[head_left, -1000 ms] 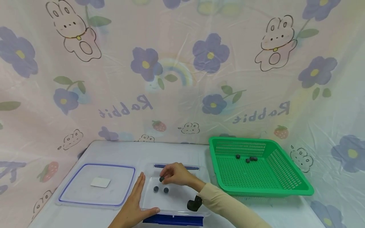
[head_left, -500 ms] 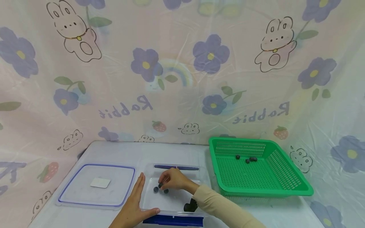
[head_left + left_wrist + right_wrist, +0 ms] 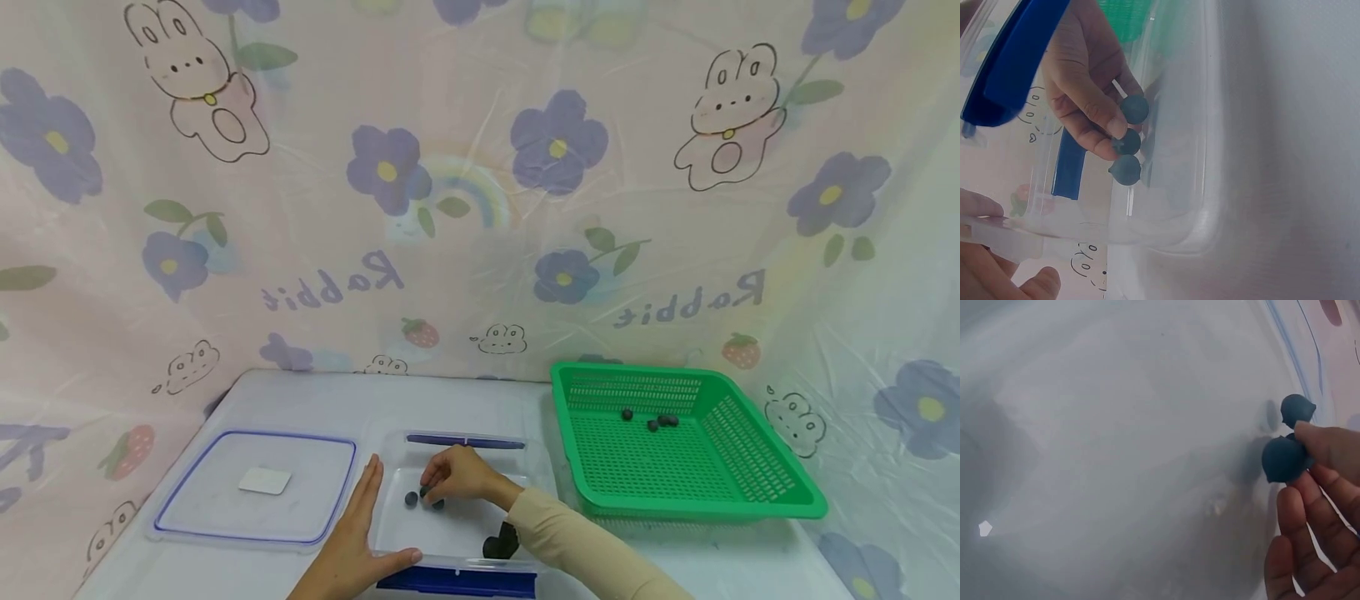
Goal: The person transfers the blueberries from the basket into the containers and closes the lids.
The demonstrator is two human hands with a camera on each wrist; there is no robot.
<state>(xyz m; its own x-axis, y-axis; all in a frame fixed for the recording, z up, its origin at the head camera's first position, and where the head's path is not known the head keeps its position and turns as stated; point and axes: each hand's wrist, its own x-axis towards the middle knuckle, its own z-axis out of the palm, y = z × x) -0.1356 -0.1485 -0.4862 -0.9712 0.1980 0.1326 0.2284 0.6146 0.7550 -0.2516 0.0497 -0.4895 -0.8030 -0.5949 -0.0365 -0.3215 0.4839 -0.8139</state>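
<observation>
A clear plastic box [image 3: 453,533] with blue latches stands in front of me. My right hand [image 3: 463,475] reaches into it and pinches a dark blueberry [image 3: 1127,142] between thumb and fingertips. Two more blueberries lie on the box floor close to those fingers: one to the left [image 3: 411,499], another [image 3: 438,505] just below the fingertips, partly hidden in the head view. My left hand [image 3: 351,533] rests against the box's left side, fingers straight and thumb stretched along the front rim. In the right wrist view a blueberry [image 3: 1285,459] sits beside the thumb tip.
To the right stands a green slotted basket [image 3: 675,475] with several blueberries [image 3: 627,414] in it. A clear lid [image 3: 202,500] with a blue seal and a white label [image 3: 264,481] lies left of the box. A patterned curtain [image 3: 465,275] hangs behind the table.
My right hand has come slightly down toward the two blueberries on the box floor, with its own blueberry still pinched. My left hand has stayed in place.
</observation>
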